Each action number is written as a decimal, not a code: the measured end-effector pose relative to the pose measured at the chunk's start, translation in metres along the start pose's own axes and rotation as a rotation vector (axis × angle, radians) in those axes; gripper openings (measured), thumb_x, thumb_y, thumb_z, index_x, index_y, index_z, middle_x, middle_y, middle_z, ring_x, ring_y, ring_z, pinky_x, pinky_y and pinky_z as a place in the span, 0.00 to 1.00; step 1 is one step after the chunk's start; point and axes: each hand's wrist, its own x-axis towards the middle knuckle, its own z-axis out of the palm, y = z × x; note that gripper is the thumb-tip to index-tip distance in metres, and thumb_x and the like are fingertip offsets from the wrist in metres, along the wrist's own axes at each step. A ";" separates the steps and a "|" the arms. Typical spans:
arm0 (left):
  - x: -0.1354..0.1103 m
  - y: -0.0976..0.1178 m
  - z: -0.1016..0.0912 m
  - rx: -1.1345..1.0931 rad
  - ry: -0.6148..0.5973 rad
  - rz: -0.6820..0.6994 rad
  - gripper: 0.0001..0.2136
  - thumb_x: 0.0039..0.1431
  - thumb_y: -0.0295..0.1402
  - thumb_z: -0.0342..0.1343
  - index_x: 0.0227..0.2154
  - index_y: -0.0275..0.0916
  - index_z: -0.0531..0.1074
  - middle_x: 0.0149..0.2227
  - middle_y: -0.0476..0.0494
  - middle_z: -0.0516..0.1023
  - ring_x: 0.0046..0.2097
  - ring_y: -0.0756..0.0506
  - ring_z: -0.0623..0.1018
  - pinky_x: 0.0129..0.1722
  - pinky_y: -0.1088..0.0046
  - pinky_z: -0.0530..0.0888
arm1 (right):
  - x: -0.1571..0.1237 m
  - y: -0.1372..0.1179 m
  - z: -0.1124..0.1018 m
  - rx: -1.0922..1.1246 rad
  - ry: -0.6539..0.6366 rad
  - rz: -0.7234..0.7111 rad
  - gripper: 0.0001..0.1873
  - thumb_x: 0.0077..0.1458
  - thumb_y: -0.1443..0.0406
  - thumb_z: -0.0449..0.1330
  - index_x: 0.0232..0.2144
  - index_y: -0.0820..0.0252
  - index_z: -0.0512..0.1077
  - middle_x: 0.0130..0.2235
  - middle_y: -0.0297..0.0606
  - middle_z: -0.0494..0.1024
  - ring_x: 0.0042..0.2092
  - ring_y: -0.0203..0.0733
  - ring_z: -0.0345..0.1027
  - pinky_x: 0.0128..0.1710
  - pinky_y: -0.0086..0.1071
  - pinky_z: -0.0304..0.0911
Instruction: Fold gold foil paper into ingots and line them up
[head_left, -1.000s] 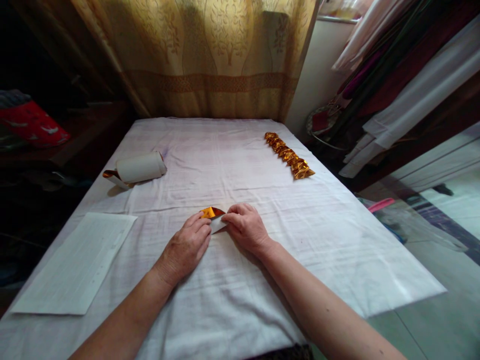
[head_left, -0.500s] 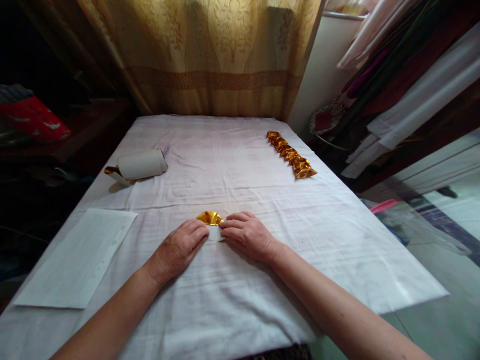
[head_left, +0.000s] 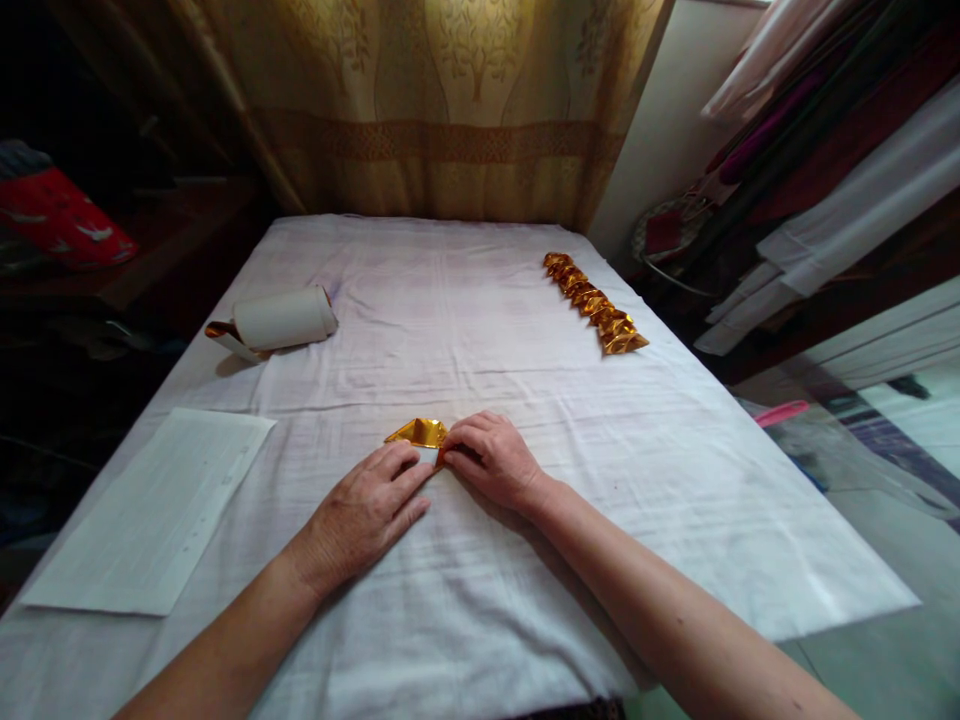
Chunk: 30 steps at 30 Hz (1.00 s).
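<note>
left hand (head_left: 364, 508): resting on gold foil paper (head_left: 421, 432) | right hand (head_left: 491, 460): pinching its right end

There is one left hand (head_left: 367, 505) and one right hand (head_left: 495, 462), which makes two hands, and one small gold paper (head_left: 421, 432). I count one row of folded gold papers (head_left: 592, 302), but they sit too close together to count each one. There is one white roll (head_left: 281, 318), one white sheet (head_left: 150, 510), one big cloth (head_left: 435, 310), one curtain (head_left: 450, 75), one red thing (head_left: 64, 215), one pink thing (head_left: 781, 413), and some clothes (head_left: 855, 195), too dark to count.
</note>
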 end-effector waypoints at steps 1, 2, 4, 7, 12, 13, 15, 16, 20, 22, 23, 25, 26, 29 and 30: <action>-0.001 0.000 0.001 0.008 0.021 0.006 0.15 0.67 0.38 0.49 0.51 0.39 0.72 0.51 0.37 0.74 0.55 0.40 0.73 0.57 0.59 0.73 | 0.000 0.000 0.001 0.001 0.001 0.010 0.02 0.58 0.66 0.65 0.34 0.56 0.75 0.39 0.36 0.81 0.41 0.41 0.72 0.44 0.36 0.59; -0.001 0.000 0.001 0.015 0.045 0.014 0.16 0.67 0.38 0.49 0.53 0.38 0.71 0.52 0.37 0.73 0.55 0.40 0.73 0.57 0.58 0.74 | -0.001 -0.001 0.001 0.000 0.002 0.017 0.02 0.58 0.65 0.65 0.34 0.56 0.75 0.39 0.36 0.81 0.41 0.41 0.71 0.44 0.35 0.59; -0.002 0.000 0.001 0.026 0.068 0.030 0.17 0.68 0.37 0.48 0.56 0.38 0.68 0.52 0.36 0.73 0.55 0.40 0.73 0.56 0.58 0.74 | -0.001 0.000 0.002 -0.005 0.008 0.021 0.02 0.57 0.65 0.65 0.34 0.56 0.75 0.39 0.36 0.80 0.41 0.41 0.71 0.43 0.36 0.59; -0.001 0.000 0.001 0.041 0.025 0.044 0.18 0.68 0.35 0.49 0.59 0.40 0.67 0.52 0.38 0.72 0.56 0.40 0.72 0.57 0.57 0.73 | -0.001 0.001 0.003 -0.007 0.005 0.014 0.02 0.57 0.65 0.65 0.35 0.56 0.75 0.39 0.36 0.80 0.41 0.42 0.71 0.44 0.36 0.59; 0.001 0.001 0.000 0.034 -0.020 0.034 0.18 0.67 0.36 0.50 0.58 0.41 0.69 0.52 0.38 0.72 0.57 0.40 0.71 0.60 0.56 0.71 | -0.002 0.001 0.004 -0.006 0.015 0.030 0.02 0.57 0.65 0.65 0.35 0.55 0.76 0.41 0.38 0.79 0.43 0.42 0.71 0.45 0.37 0.60; 0.001 0.000 0.000 0.037 -0.020 0.034 0.18 0.67 0.36 0.50 0.58 0.41 0.69 0.52 0.38 0.72 0.57 0.39 0.71 0.59 0.56 0.71 | -0.002 0.000 0.004 -0.007 0.020 0.037 0.02 0.57 0.65 0.65 0.35 0.55 0.76 0.41 0.38 0.79 0.43 0.42 0.70 0.45 0.37 0.61; 0.001 0.000 0.000 0.052 -0.018 0.037 0.18 0.67 0.36 0.50 0.58 0.40 0.69 0.52 0.37 0.72 0.57 0.39 0.71 0.59 0.56 0.72 | -0.001 -0.001 0.005 -0.007 0.027 0.051 0.02 0.56 0.66 0.65 0.34 0.55 0.76 0.40 0.38 0.79 0.42 0.43 0.70 0.45 0.37 0.61; 0.001 0.001 0.000 0.058 -0.018 0.038 0.18 0.67 0.36 0.50 0.58 0.39 0.69 0.52 0.37 0.72 0.57 0.39 0.71 0.59 0.55 0.72 | 0.000 -0.002 0.005 -0.008 0.027 0.059 0.02 0.56 0.65 0.65 0.34 0.56 0.76 0.40 0.38 0.78 0.42 0.43 0.70 0.45 0.37 0.60; 0.001 0.001 0.000 0.046 -0.019 0.024 0.18 0.67 0.36 0.51 0.58 0.40 0.69 0.51 0.38 0.72 0.56 0.39 0.71 0.59 0.56 0.71 | 0.002 -0.003 0.007 -0.009 0.015 0.093 0.03 0.55 0.64 0.66 0.33 0.55 0.75 0.38 0.37 0.78 0.41 0.43 0.70 0.45 0.37 0.60; 0.001 0.001 0.000 0.036 -0.022 0.013 0.18 0.66 0.36 0.51 0.57 0.41 0.69 0.51 0.38 0.72 0.56 0.40 0.71 0.59 0.56 0.71 | 0.003 -0.002 0.008 -0.010 0.009 0.099 0.02 0.56 0.64 0.65 0.33 0.56 0.75 0.38 0.37 0.77 0.41 0.42 0.69 0.45 0.37 0.59; 0.001 0.001 0.000 0.033 -0.027 0.014 0.18 0.66 0.36 0.51 0.57 0.41 0.69 0.51 0.39 0.72 0.56 0.40 0.71 0.59 0.56 0.71 | 0.002 -0.002 0.008 -0.010 0.006 0.098 0.01 0.57 0.65 0.64 0.33 0.56 0.75 0.38 0.37 0.77 0.42 0.42 0.69 0.45 0.37 0.59; 0.000 0.001 0.000 0.032 -0.037 0.019 0.18 0.66 0.36 0.51 0.57 0.42 0.69 0.52 0.39 0.72 0.57 0.39 0.71 0.59 0.56 0.71 | 0.002 -0.001 0.008 -0.009 0.001 0.094 0.02 0.58 0.67 0.62 0.34 0.56 0.75 0.39 0.37 0.77 0.42 0.42 0.69 0.45 0.37 0.59; 0.000 0.001 0.000 0.031 -0.041 0.022 0.18 0.67 0.36 0.51 0.57 0.42 0.69 0.52 0.39 0.72 0.57 0.39 0.71 0.59 0.56 0.71 | 0.001 0.000 0.008 -0.009 0.002 0.092 0.03 0.59 0.67 0.61 0.34 0.56 0.76 0.39 0.37 0.77 0.42 0.42 0.69 0.45 0.37 0.59; -0.001 0.001 -0.001 0.032 -0.051 0.021 0.18 0.67 0.36 0.50 0.58 0.42 0.68 0.54 0.38 0.71 0.58 0.39 0.70 0.60 0.56 0.70 | 0.001 0.001 0.008 -0.012 0.011 0.079 0.04 0.59 0.68 0.61 0.34 0.56 0.76 0.39 0.37 0.78 0.42 0.42 0.69 0.44 0.37 0.59; -0.001 0.001 -0.001 0.032 -0.055 0.023 0.18 0.67 0.36 0.50 0.58 0.42 0.68 0.54 0.38 0.71 0.58 0.39 0.70 0.60 0.55 0.71 | 0.000 0.001 0.007 -0.015 0.014 0.076 0.04 0.59 0.68 0.61 0.35 0.56 0.76 0.39 0.37 0.78 0.42 0.42 0.70 0.43 0.37 0.59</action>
